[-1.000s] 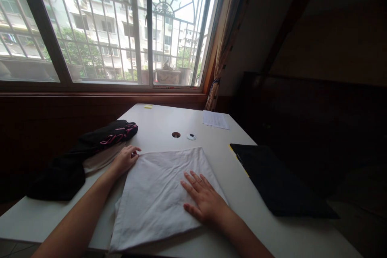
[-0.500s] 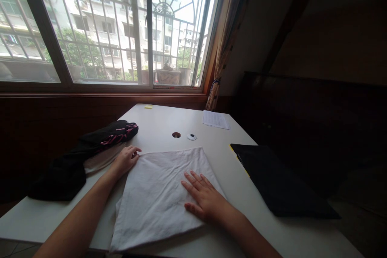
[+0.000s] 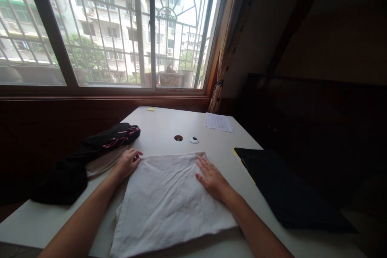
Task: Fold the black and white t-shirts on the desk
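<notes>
A folded white cloth, lightly creased, lies flat on the white table in front of me. At its far left corner is my left hand, fingers bent in and closed on the edge of the fabric. My right hand rests palm down on the far right part of the cloth, with its fingers stretched toward the far right corner. Left of my left hand lies a bundled black garment with pink lettering and a beige part.
A dark folded item with a yellow edge lies at the right. Farther back are papers, a round cable hole, its white cover and a yellow note. A barred window stands behind the table.
My right hand has slid away from me and to the right, from the middle of the cloth toward its far right corner. The left hand stays at its corner. The view has shifted slightly.
</notes>
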{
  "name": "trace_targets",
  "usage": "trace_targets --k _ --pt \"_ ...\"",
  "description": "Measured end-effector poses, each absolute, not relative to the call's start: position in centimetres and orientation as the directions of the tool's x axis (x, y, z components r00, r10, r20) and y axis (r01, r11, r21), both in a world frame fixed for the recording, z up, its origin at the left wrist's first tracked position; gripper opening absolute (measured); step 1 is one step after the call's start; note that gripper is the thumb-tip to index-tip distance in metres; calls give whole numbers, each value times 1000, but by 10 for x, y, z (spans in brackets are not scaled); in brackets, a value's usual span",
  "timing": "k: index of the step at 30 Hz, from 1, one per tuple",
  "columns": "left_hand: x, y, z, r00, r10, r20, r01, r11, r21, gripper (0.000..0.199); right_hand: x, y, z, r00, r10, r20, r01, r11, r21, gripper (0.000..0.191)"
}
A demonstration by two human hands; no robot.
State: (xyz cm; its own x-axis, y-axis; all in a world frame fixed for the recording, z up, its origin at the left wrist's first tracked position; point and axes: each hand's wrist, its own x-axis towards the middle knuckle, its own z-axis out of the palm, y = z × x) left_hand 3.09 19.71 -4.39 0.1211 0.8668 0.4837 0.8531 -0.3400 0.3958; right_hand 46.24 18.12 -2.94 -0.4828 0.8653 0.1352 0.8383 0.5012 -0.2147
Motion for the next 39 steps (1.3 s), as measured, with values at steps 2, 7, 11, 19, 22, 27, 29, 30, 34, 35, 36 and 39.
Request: trace_targets --k 2,7,11,19,22,27,29,30,34,35,36,39 --pt "32 197 -41 118 857 501 867 -335 368 24 463 181 -32 -483 866 130 839 500 -212 62" --pt "61 189 -21 216 804 553 877 -409 252 29 465 183 -34 -482 866 134 840 501 -210 63" --pt "119 174 -2 474 795 380 820 -555 138 47 466 186 -40 -476 862 177 836 505 -213 60" --pt "210 166 -9 652 756 54 745 -653 138 76 470 193 -55 -463 810 361 806 554 -208 52" --pt "208 170 -21 659 743 115 722 -668 178 72 469 193 -55 -452 810 373 809 549 -212 51" --pt "181 175 -26 650 749 133 728 -663 176 67 468 189 -51 -431 826 364 824 525 -215 51" --pt "169 177 -25 629 768 118 751 -640 163 67 468 187 -49 -421 837 349 834 509 -214 52" --pt "163 177 -24 617 779 111 763 -627 157 67 468 186 -48 -416 844 339 839 500 -214 52" --pt "141 182 -24 577 809 113 796 -588 144 66 468 183 -43 -408 862 301 850 478 -219 52" --pt "137 183 -24 570 813 116 801 -581 143 65 468 182 -42 -410 864 294 851 478 -220 52" --pt "132 184 -24 560 820 118 807 -572 145 65 467 182 -41 -411 865 288 851 478 -219 52" --pt "119 188 -25 505 857 106 839 -516 173 65 467 182 -41 -408 868 284 853 473 -219 53"
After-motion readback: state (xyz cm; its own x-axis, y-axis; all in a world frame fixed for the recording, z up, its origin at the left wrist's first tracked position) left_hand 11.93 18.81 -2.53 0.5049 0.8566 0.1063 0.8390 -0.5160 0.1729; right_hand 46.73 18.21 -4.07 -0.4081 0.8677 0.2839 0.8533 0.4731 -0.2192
